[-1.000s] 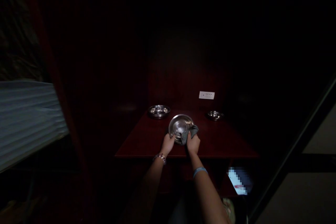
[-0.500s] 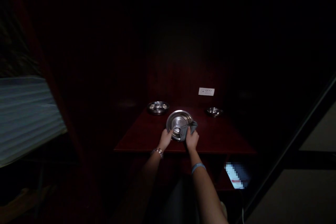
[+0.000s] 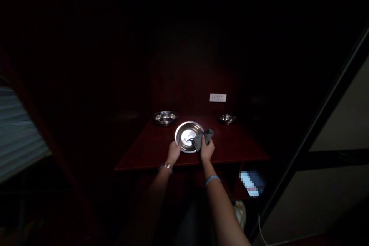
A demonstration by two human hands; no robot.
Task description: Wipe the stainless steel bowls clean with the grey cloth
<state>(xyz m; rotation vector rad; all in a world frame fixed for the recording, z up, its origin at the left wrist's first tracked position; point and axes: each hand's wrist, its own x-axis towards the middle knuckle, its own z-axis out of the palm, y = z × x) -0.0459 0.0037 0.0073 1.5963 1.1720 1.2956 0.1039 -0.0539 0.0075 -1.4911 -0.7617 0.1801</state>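
Observation:
A round, shiny metal bowl (image 3: 187, 137) is held over the front part of the dark red tabletop (image 3: 230, 146), its inside turned up toward me. My left hand (image 3: 174, 152) grips its rim at the lower left, fingers closed. Bunched in my right hand (image 3: 207, 150) is a grey cloth (image 3: 198, 141), which lies against the bowl's right side. At the back left of the tabletop sit shiny metal bowls, seemingly stacked (image 3: 165, 118). A smaller metal bowl (image 3: 227, 118) rests at the back right.
On the back wall is a white socket panel (image 3: 218, 97). A blurred, lit screen (image 3: 250, 183) lies below the tabletop at the right, with a white cable (image 3: 261, 230) near it. A shoe (image 3: 240, 214) shows low down. Dark panels stand on both sides.
The view has shifted, so most things appear further left. The bowl is tilted a little differently, and the cloth has moved slightly up and right relative to its rim.

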